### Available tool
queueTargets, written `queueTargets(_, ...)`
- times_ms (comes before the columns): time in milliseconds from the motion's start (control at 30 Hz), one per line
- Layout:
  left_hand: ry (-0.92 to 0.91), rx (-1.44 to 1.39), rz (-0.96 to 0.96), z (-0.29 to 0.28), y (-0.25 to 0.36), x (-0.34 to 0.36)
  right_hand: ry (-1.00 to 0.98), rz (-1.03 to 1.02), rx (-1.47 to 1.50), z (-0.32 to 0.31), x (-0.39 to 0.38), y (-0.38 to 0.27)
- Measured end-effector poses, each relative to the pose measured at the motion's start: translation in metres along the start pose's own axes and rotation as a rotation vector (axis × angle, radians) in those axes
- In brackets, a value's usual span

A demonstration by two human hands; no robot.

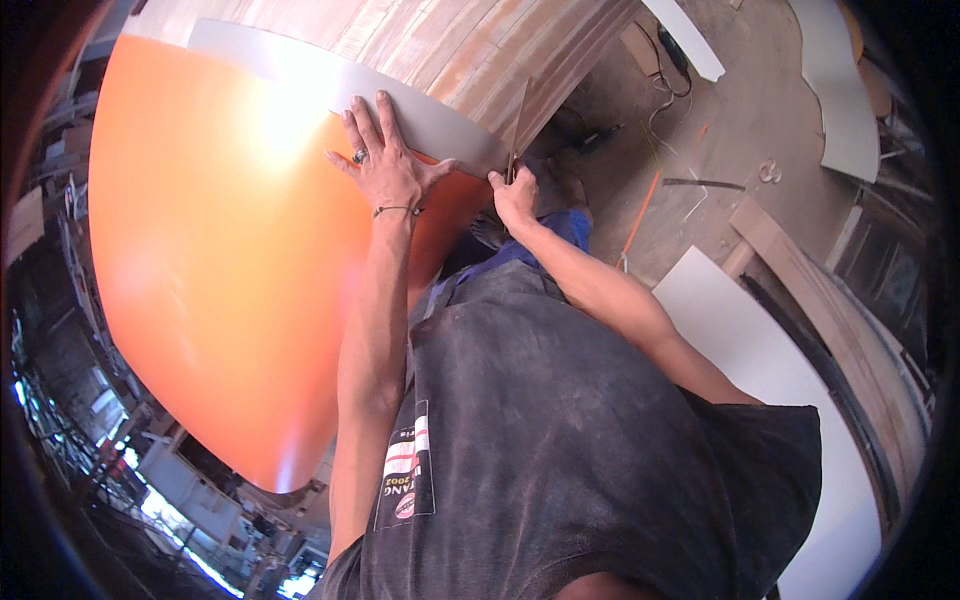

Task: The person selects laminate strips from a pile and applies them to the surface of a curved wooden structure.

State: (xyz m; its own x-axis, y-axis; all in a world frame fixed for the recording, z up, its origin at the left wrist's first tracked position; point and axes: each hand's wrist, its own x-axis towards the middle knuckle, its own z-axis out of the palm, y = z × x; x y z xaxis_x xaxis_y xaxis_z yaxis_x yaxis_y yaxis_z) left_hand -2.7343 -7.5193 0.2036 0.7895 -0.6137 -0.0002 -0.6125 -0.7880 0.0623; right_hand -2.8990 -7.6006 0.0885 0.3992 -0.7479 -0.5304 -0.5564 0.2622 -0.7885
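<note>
A large glossy orange sheet (220, 240) curves across the left side, its upper edge along a smooth grey strip (440, 120). My left hand (388, 172) presses on the sheet and strip with its fingers spread, a ring on one finger and a thin cord at the wrist. Close to the strip's right end, my right hand (515, 195) is closed on a thin, pointed, blade-like tool (520, 122); its exact kind is not clear. Beyond the strip lies a surface of narrow wooden planks (480, 50).
White curved panels (745, 350) lean or lie at the right, beside long wooden boards (790, 250). On the concrete floor (700, 140) are a dark power tool (674, 52) with a cord, an orange rod (641, 212) and scraps. Cluttered shelving fills the far left.
</note>
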Motion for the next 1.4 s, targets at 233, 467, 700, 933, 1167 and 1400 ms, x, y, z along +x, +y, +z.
queueTargets(233, -0.001, 0.014, 0.009, -0.012, 0.005, -0.003, -0.015, -0.03, 0.04, 0.009, -0.005, -0.002)
queueTargets(467, -0.024, 0.011, 0.031, -0.015, 0.008, -0.003, 0.082, -0.005, 0.006, 0.018, -0.006, -0.004)
queueTargets(700, 0.102, -0.071, 0.087, -0.004, -0.017, 0.017, 0.048, -0.017, 0.094, 0.004, -0.001, 0.008)
queueTargets(933, 0.038, -0.13, -0.012, -0.042, -0.08, 0.085, 0.079, -0.062, 0.087, 0.003, -0.007, 0.004)
queueTargets(1167, -0.071, -0.099, 0.022, -0.067, -0.094, 0.12, 0.106, -0.105, 0.072, -0.002, -0.012, 0.009)
queueTargets(1400, -0.12, -0.038, 0.022, -0.081, -0.082, 0.141, 0.116, -0.131, 0.12, -0.009, -0.013, 0.015)
